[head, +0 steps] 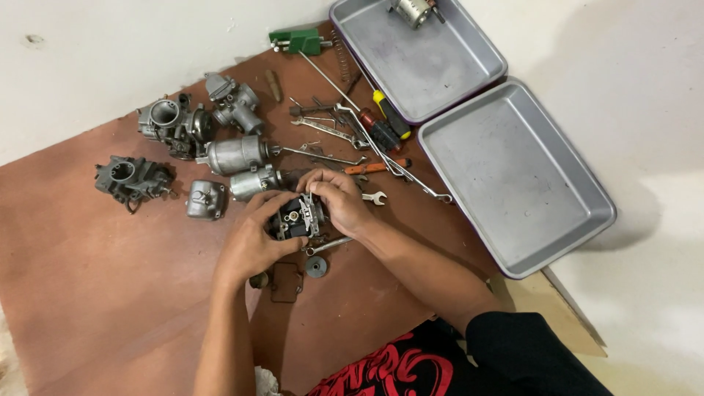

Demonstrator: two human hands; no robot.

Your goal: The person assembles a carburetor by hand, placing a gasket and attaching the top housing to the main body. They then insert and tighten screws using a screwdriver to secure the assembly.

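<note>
Mid-strip, by the look of it: dark carburetor body [297,218] gripped between left hand [253,238] and right hand [339,198] over the middle of the brown board [88,293], right fingertips pinching a small part on top. Already off, seemingly: gasket [286,282] and round cap [316,266] just below. Far tray [440,70] holding one metal part [414,11]; near tray [513,183] bare. Other carburetors [176,125] untouched toward the board's left edge.
</note>
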